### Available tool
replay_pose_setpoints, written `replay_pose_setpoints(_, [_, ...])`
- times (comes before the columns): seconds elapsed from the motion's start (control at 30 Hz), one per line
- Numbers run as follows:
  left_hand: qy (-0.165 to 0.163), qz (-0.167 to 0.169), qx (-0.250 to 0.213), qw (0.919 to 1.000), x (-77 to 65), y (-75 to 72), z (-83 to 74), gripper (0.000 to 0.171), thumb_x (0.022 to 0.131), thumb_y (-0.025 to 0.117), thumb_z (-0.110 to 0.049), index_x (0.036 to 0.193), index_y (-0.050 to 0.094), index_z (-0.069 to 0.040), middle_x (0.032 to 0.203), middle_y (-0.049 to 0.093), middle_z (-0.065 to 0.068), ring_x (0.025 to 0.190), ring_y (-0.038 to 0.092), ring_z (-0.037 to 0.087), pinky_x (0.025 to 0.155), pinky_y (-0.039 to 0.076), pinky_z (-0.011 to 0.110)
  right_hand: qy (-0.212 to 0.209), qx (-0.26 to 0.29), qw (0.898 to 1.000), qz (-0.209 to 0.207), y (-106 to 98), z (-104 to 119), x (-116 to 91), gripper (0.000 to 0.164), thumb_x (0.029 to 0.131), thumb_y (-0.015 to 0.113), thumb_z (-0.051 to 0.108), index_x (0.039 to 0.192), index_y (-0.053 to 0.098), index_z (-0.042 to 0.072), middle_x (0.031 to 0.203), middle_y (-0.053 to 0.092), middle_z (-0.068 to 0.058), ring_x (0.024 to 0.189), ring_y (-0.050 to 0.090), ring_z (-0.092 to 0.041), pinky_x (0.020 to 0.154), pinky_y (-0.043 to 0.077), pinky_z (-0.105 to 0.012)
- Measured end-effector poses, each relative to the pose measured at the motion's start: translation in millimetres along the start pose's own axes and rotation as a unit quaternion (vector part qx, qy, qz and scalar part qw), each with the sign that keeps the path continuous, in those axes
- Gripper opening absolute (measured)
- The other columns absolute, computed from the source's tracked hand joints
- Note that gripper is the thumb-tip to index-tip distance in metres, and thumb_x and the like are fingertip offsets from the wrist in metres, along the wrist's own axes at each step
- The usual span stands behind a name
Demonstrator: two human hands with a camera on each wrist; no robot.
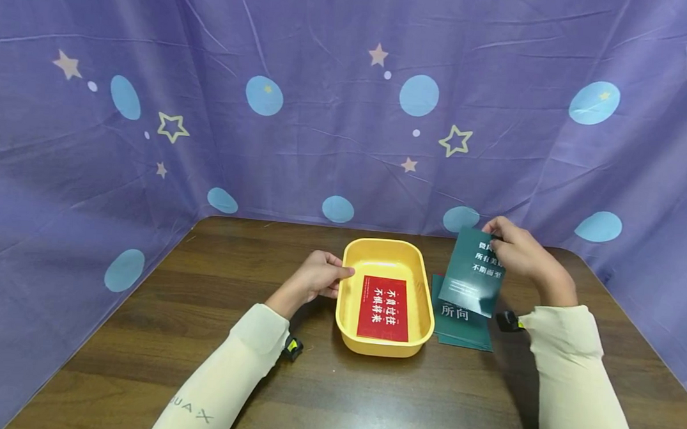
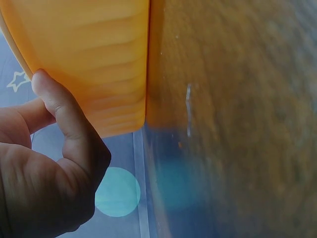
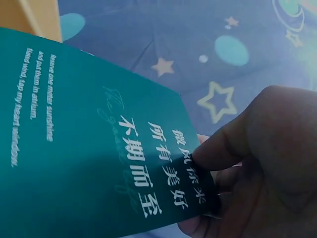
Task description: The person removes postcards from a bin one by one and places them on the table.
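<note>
My left hand grips the left rim of a yellow plastic basin, thumb over the edge. In the left wrist view the thumb lies against the basin's ribbed outer wall. Inside the basin lies a red card with white Chinese characters. My right hand pinches a dark green card by its upper right corner, between thumb and fingers. White Chinese writing and small English lines show on it in the right wrist view. It hangs tilted above more green cards, overlapping them in the head view.
The green cards lie spread on the brown wooden table, just right of the basin. A sliver of red shows by their upper left edge. Behind the table hangs a purple curtain with stars and blue ovals. A black wrist device sits at the right cuff.
</note>
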State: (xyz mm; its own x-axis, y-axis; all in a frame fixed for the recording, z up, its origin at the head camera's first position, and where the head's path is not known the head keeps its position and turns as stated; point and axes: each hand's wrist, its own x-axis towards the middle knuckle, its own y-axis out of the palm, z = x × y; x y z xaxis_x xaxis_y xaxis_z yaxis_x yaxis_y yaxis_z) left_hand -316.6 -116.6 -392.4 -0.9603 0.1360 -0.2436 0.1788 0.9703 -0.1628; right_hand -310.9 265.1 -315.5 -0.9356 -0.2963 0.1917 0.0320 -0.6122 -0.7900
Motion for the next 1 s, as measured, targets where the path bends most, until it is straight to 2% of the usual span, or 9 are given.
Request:
replay_pose_setpoints(0.43, [-0.002,0.006,0.000,1.0000,0.9,-1.4,-0.9,0.029,0.088,0.072,-0.011,0.101,0.050,0.003,0.068,0.057,0.009,0.045,0.054,0.009,0.044,0.055,0.023,0.033,0.040,0.996,0.075,30.2,-29.9,15.8,0.022,0.092,0.038,-0.003,0.111,0.047,0.000,0.101,0.054,-0.018,0.090,0.052,-0.028,0.070,0.047,-0.032])
replay_pose_setpoints(0.7, [0.001,0.006,-0.001,1.0000,1.3,-1.8,-0.8,0.029,0.089,0.071,-0.011,0.102,0.049,0.003,0.067,0.056,0.009,0.045,0.054,0.010,0.043,0.054,0.023,0.040,0.017,0.993,0.106,47.5,-39.0,20.7,0.022,0.094,0.039,0.000,0.113,0.050,0.001,0.107,0.053,-0.017,0.094,0.049,-0.029,0.073,0.043,-0.033])
replay_pose_setpoints(0.83, [0.001,0.006,-0.001,1.0000,1.6,-1.7,-0.9,0.030,0.089,0.072,-0.012,0.103,0.049,0.003,0.068,0.057,0.010,0.046,0.055,0.010,0.044,0.055,0.023,0.033,0.016,0.992,0.120,51.6,-40.1,23.0,0.017,0.102,0.046,0.013,0.112,0.052,0.001,0.106,0.056,-0.015,0.094,0.051,-0.027,0.075,0.045,-0.034])
replay_pose_setpoints(0.9, [0.000,0.007,-0.001,1.0000,1.6,-1.7,-0.7,0.031,0.089,0.072,-0.012,0.103,0.049,0.003,0.069,0.058,0.010,0.046,0.055,0.010,0.044,0.055,0.024,0.029,0.009,0.991,0.129,53.0,-40.3,23.7,0.024,0.102,0.052,0.023,0.113,0.053,0.001,0.108,0.058,-0.016,0.097,0.052,-0.029,0.078,0.047,-0.037])
replay_pose_setpoints(1.0, [0.000,0.006,0.001,1.0000,1.6,-1.5,-0.2,0.031,0.089,0.072,-0.012,0.103,0.049,0.003,0.068,0.058,0.010,0.046,0.055,0.010,0.044,0.055,0.024,0.028,0.003,0.989,0.147,55.0,-40.8,23.6,0.043,0.095,0.065,0.033,0.119,0.053,0.000,0.119,0.057,-0.021,0.110,0.052,-0.035,0.090,0.047,-0.048])
